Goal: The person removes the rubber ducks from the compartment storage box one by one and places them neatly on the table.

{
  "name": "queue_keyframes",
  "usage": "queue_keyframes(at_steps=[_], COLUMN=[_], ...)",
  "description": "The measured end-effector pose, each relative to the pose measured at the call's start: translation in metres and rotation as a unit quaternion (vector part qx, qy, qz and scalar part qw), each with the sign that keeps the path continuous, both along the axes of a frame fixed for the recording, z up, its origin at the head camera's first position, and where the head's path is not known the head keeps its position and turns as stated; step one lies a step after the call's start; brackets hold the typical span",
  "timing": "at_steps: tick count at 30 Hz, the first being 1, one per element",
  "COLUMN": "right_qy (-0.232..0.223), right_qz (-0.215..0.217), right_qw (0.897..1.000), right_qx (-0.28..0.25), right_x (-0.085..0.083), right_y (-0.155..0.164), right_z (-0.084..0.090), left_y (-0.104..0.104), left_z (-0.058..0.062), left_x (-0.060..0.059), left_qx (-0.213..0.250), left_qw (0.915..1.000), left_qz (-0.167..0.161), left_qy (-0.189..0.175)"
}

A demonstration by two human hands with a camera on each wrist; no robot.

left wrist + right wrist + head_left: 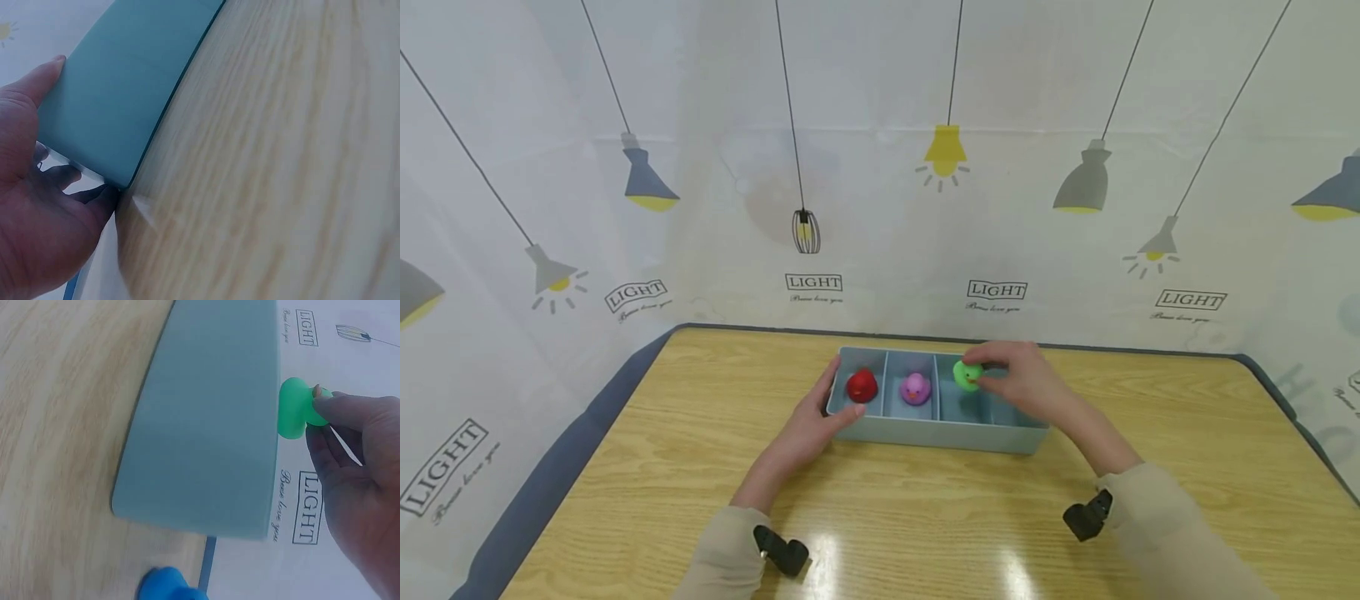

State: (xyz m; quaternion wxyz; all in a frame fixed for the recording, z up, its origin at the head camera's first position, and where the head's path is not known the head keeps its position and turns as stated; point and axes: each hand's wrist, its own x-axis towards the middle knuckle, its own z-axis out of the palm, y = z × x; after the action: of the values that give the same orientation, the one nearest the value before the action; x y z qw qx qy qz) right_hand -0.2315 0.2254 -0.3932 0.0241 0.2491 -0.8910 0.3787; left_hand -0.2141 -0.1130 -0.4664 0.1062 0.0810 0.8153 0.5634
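Observation:
A grey-blue divided box [940, 433] stands on the table, its long side toward me. My left hand [805, 429] grips its left end, thumb at the front corner and fingers along the end wall. In the left wrist view that hand [44, 187] is at the box's corner [131, 94]. A red toy duck [862, 386] sits in the leftmost compartment, a purple duck [915, 389] in the one beside it. With thumb and fingertips my right hand [1026, 379] pinches a green duck [966, 376] over the third compartment. The right wrist view shows this duck [292, 407] above the box's rim.
A blue rounded object [165, 586] lies on the table past the box's right end, partly cut off in the right wrist view. The wooden table [880, 517] has a dark edge at the back. A lamp-printed curtain [880, 167] hangs behind it.

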Motion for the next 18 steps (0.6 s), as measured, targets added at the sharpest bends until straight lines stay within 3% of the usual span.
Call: queue_keyframes(at_steps=[12, 18], right_qy=[-0.008, 0.008], right_qz=[-0.030, -0.045], right_qw=[0.999, 0.998], right_qx=[-0.013, -0.038], right_x=[0.015, 0.024], right_y=[0.044, 0.071], right_z=[0.019, 0.017], left_y=[0.000, 0.000], left_z=[0.000, -0.001], left_x=[-0.001, 0.000], left_qx=[-0.009, -0.007], left_qw=[0.9999, 1.0000], left_qz=[0.002, 0.001], left_qy=[0.004, 0.006])
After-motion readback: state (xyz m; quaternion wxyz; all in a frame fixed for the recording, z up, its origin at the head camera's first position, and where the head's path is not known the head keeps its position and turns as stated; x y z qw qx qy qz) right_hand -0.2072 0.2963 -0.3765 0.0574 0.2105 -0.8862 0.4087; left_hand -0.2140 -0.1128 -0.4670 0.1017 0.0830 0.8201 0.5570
